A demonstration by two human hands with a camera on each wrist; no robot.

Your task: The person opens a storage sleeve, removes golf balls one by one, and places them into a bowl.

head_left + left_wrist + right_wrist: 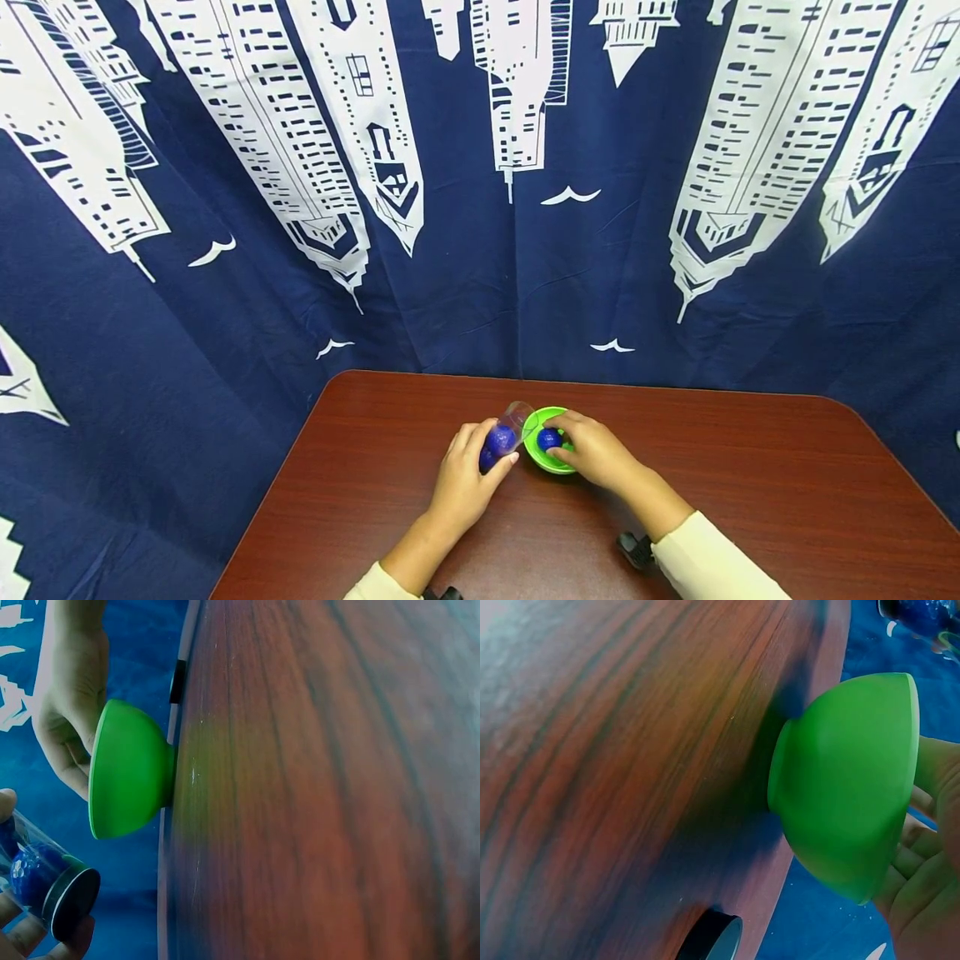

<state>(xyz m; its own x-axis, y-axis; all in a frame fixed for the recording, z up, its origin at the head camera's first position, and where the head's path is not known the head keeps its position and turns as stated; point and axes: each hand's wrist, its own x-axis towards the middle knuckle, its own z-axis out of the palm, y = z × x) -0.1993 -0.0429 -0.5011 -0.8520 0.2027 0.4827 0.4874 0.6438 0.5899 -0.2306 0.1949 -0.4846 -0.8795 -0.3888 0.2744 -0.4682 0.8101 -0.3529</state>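
My left hand grips a clear cylinder with a black end. Blue balls show through its wall; it tilts with its upper end by the bowl's left rim. The green bowl stands upright on the table. Over its right side reaches my right hand, thumb and fingers around a blue ball inside the bowl. In the wrist views the bowl's wall hides that ball and the right fingertips.
A reddish-brown wooden table lies under both hands. Behind it hangs a dark blue cloth with white buildings and birds. A black round-edged object sits on the table near the bowl in the right wrist view.
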